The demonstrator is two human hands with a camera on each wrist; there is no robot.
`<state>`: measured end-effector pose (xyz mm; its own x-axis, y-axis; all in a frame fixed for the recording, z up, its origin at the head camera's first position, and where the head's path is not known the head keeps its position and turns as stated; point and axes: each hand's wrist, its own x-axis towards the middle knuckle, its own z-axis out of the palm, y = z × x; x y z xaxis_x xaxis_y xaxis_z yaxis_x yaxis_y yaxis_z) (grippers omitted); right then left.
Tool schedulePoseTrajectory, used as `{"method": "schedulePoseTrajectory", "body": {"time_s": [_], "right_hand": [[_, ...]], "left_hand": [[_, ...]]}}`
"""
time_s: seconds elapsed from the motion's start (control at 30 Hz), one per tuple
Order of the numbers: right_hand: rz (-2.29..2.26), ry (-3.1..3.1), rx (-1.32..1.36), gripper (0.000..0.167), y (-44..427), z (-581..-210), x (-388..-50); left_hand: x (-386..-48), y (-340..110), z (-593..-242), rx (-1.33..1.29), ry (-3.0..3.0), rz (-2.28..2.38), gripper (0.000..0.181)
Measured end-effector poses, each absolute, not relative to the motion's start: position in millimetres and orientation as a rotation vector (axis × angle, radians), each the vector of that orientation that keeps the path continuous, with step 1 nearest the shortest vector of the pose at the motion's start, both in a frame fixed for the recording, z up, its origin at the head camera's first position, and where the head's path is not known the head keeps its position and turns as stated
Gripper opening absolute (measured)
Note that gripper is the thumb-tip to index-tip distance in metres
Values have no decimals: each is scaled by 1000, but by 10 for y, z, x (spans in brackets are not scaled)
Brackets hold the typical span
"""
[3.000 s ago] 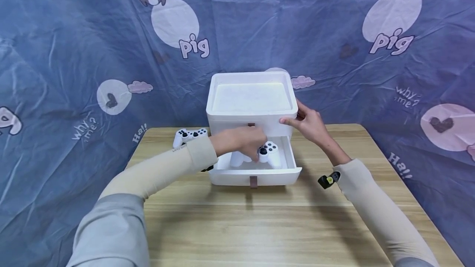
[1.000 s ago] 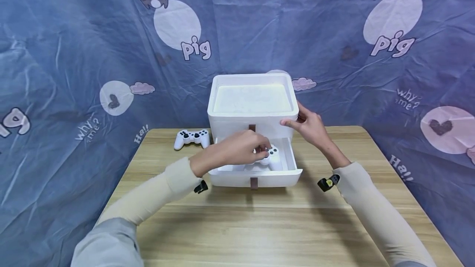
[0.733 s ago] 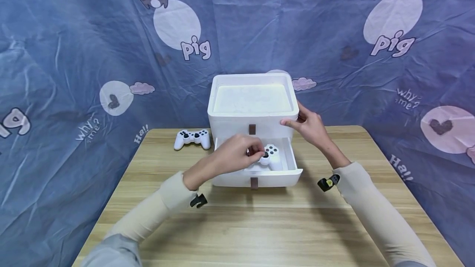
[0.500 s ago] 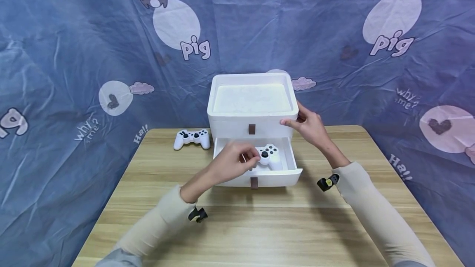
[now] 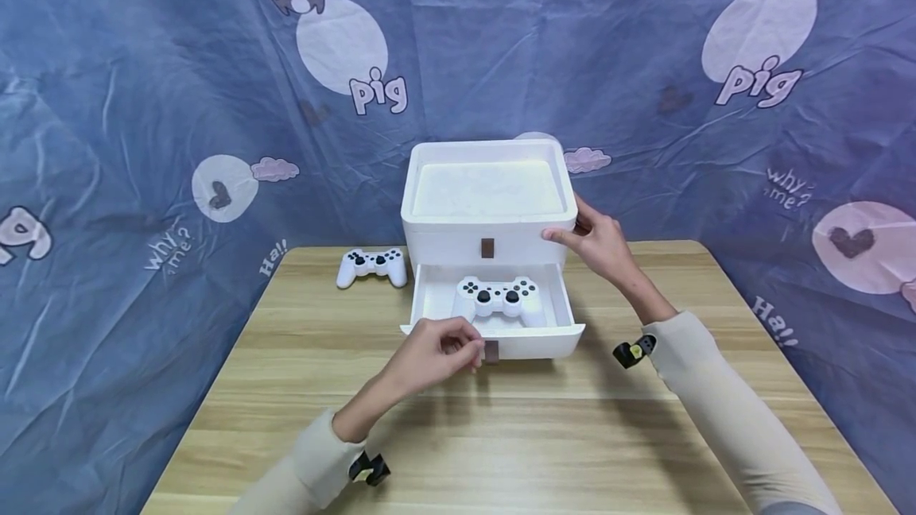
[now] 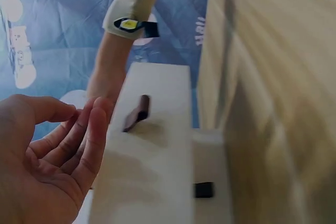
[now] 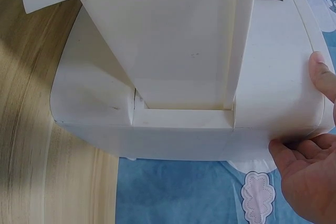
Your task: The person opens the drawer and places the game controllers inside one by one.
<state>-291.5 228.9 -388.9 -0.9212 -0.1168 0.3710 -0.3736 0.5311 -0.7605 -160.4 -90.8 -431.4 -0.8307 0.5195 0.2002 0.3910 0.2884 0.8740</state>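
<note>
A white two-drawer storage box (image 5: 458,245) stands at the back of the table, its lower drawer (image 5: 551,332) pulled out. Inside this drawer lies a white game controller (image 5: 498,298), sticks up. My left hand (image 5: 436,352) is at the drawer front, near its brown pull tab (image 5: 491,352); in the left wrist view a gap shows between fingertips and tab (image 6: 137,114), and nothing is held. With thumb on the front and fingers curled at the side, my right hand (image 5: 597,245) grips the box's upper right corner, also seen in the right wrist view (image 7: 310,171).
A second white game controller (image 5: 372,265) rests on the wooden table (image 5: 501,451), left of the box. The upper drawer, with its own brown tab (image 5: 487,248), is closed. A blue patterned cloth (image 5: 472,62) hangs behind and along both sides.
My left hand has left the controller in the drawer and moved down toward the viewer, to the drawer's front. The controller now shows fully. My right hand stays on the box.
</note>
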Motion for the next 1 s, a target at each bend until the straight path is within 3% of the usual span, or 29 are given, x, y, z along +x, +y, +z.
{"method": "schedulePoseTrajectory", "body": {"time_s": [0.27,0.53,1.0], "right_hand": [[1348,-2490,404,90,2301,-3889,-2924],[1364,-2486,410,90,2298,-3898,-2923],[1377,-2484,400,91,2291,-3925,-2935]], "left_hand": [[-1487,-931,-4590,707,2385,1487,15],[-1505,-853,-4853,561,2214,1684,36],[-1498,-585,-4957,430,1926,1951,37]]}}
